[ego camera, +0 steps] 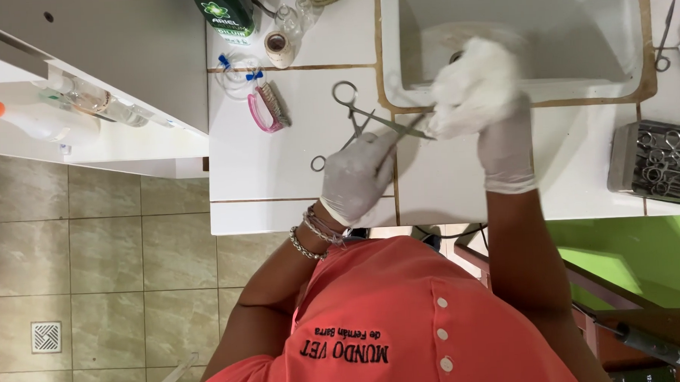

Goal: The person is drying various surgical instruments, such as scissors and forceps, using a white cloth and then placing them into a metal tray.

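Note:
My left hand [358, 175], in a white glove, grips a pair of metal surgical forceps [350, 115] by the shanks, ring handles pointing left over the white counter [279, 163]. My right hand [504, 144], also gloved, holds a wad of white gauze [476, 84] against the tips of the forceps at the front rim of the sink [517, 98]. The gauze is blurred. Bracelets sit on my left wrist.
A metal tray [621, 158] of several instruments lies at the right. A pink brush [265, 107], tubing, a roll of tape [278, 48], a green box and glass vials lie at the back left. A single instrument [665, 40] rests right of the sink. Tiled floor with a drain lies left.

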